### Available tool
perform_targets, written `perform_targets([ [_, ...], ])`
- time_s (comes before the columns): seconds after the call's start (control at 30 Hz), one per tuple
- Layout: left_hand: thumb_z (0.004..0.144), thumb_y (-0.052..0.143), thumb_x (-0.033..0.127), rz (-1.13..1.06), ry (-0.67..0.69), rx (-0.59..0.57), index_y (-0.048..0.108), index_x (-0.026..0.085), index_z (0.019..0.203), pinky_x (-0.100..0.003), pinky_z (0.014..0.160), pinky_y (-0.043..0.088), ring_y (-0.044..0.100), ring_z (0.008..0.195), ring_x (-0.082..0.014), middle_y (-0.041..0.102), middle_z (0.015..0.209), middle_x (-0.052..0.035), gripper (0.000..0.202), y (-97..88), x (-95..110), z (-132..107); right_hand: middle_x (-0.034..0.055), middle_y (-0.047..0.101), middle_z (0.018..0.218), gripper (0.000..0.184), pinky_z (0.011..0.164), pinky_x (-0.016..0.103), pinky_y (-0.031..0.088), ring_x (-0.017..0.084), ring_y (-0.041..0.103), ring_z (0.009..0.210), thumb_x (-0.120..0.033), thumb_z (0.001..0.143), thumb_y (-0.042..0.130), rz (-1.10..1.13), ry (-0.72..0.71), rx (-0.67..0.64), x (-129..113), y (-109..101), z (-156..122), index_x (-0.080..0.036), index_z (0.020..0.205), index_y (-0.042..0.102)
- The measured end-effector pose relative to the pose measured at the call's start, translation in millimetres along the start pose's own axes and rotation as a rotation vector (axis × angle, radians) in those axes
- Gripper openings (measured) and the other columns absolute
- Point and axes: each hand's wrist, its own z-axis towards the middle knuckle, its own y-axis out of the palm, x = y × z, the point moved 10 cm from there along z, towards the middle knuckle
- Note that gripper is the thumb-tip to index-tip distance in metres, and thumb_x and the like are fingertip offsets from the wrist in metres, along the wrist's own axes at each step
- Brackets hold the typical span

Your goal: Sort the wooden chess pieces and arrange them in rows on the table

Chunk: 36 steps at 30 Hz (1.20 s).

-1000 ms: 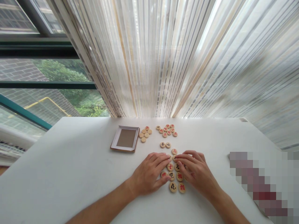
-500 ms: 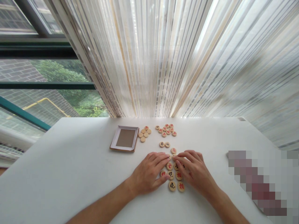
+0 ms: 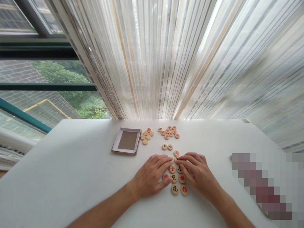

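Observation:
My left hand lies palm down with fingers stretched out and thumb apart. Its fingertips rest on a wooden Chinese chess piece, partly covering it. Just to the right, the forefinger of my right hand touches another chess piece; its thumb is apart below. Between and below the hands sit a red-marked piece, a black-marked piece, a red piece and a partly hidden red piece. Nearest me are a black piece and a red piece.
One red piece lies beyond my fingertips, with a black-marked pair farther off. Several mostly red pieces cluster behind. Left of them are several mostly blank discs and a shallow open box. A blurred-out object lies right.
My right thumb has shifted slightly to the right and down, away from the forefinger's tip. The left hand and the pieces look almost unmoved.

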Motion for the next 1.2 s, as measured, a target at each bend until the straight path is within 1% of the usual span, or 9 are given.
perform_targets([
  [0.1, 0.096, 0.050, 0.043, 0.000, 0.005, 0.011, 0.044, 0.019, 0.141, -0.045, 0.110, 0.038, 0.047, 0.130, -0.0254, 0.053, 0.140, -0.0111, 0.052, -1.4, 1, 0, 0.0046, 0.071, 0.105, 0.024, 0.087, 0.041, 0.044, 0.024, 0.060, 0.101, -0.022, 0.094, 0.053, 0.011, 0.012, 0.027, 3, -2, -1, -0.029, 0.109, 0.070],
  [0.23, 0.096, 0.049, 0.043, -0.006, 0.006, 0.009, 0.044, 0.019, 0.141, -0.045, 0.110, 0.038, 0.047, 0.130, -0.0259, 0.052, 0.140, -0.0114, 0.051, -1.1, 0, 0, 0.0051, 0.071, 0.102, 0.021, 0.087, 0.042, 0.045, 0.024, 0.060, 0.099, -0.023, 0.096, 0.051, 0.051, 0.096, 0.109, 19, -13, -4, -0.026, 0.105, 0.070],
  [0.3, 0.096, 0.049, 0.042, -0.011, 0.002, 0.000, 0.045, 0.018, 0.141, -0.045, 0.111, 0.037, 0.047, 0.129, -0.0258, 0.052, 0.141, -0.0109, 0.051, 0.1, 0, 0, 0.0045, 0.071, 0.103, 0.022, 0.090, 0.043, 0.044, 0.024, 0.059, 0.102, -0.023, 0.096, 0.051, 0.059, 0.110, 0.121, 24, -16, -5, -0.026, 0.106, 0.070],
  [0.5, 0.096, 0.050, 0.043, -0.007, -0.006, -0.011, 0.043, 0.018, 0.142, -0.045, 0.111, 0.036, 0.045, 0.131, -0.0259, 0.051, 0.142, -0.0107, 0.052, 2.2, -2, 0, 0.0025, 0.071, 0.113, 0.026, 0.095, 0.044, 0.043, 0.026, 0.056, 0.111, -0.022, 0.096, 0.051, 0.070, 0.059, 0.014, 18, -8, -3, -0.028, 0.114, 0.069],
  [0.63, 0.097, 0.049, 0.044, -0.006, -0.004, -0.008, 0.044, 0.019, 0.142, -0.045, 0.111, 0.037, 0.045, 0.132, -0.0256, 0.052, 0.142, -0.0107, 0.052, 1.9, -2, 0, 0.0007, 0.071, 0.114, 0.028, 0.097, 0.045, 0.041, 0.026, 0.055, 0.114, -0.021, 0.097, 0.050, 0.051, 0.050, -0.056, 14, -1, -2, -0.030, 0.115, 0.069],
  [0.8, 0.097, 0.049, 0.044, -0.008, -0.005, -0.012, 0.043, 0.019, 0.142, -0.045, 0.111, 0.036, 0.045, 0.131, -0.0259, 0.051, 0.142, -0.0104, 0.052, 1.7, -1, 0, 0.0015, 0.072, 0.115, 0.028, 0.095, 0.044, 0.042, 0.025, 0.057, 0.112, -0.021, 0.097, 0.049, 0.041, 0.047, -0.050, 15, -2, -2, -0.030, 0.113, 0.070],
  [0.9, 0.096, 0.049, 0.043, -0.004, -0.008, -0.011, 0.042, 0.019, 0.143, -0.045, 0.111, 0.036, 0.045, 0.131, -0.0255, 0.051, 0.143, -0.0100, 0.053, 1.8, -2, 0, 0.0014, 0.069, 0.121, 0.032, 0.098, 0.044, 0.042, 0.025, 0.055, 0.118, -0.022, 0.098, 0.045, 0.044, 0.063, -0.028, 18, -2, -1, -0.029, 0.121, 0.066],
  [1.0, 0.097, 0.049, 0.043, -0.002, -0.010, -0.012, 0.042, 0.018, 0.142, -0.045, 0.112, 0.036, 0.043, 0.132, -0.0259, 0.050, 0.144, -0.0101, 0.053, 2.8, -2, 0, 0.0004, 0.065, 0.129, 0.036, 0.102, 0.044, 0.039, 0.024, 0.049, 0.126, -0.022, 0.100, 0.041, 0.042, 0.075, -0.050, 20, 3, -1, -0.029, 0.130, 0.060],
  [1.2, 0.097, 0.048, 0.043, -0.001, -0.007, -0.009, 0.043, 0.018, 0.142, -0.045, 0.112, 0.036, 0.043, 0.132, -0.0260, 0.050, 0.144, -0.0104, 0.052, 2.7, -2, 0, 0.0020, 0.064, 0.130, 0.036, 0.102, 0.045, 0.039, 0.024, 0.047, 0.129, -0.021, 0.102, 0.037, 0.044, 0.076, -0.086, 19, 9, 1, -0.027, 0.128, 0.061],
])
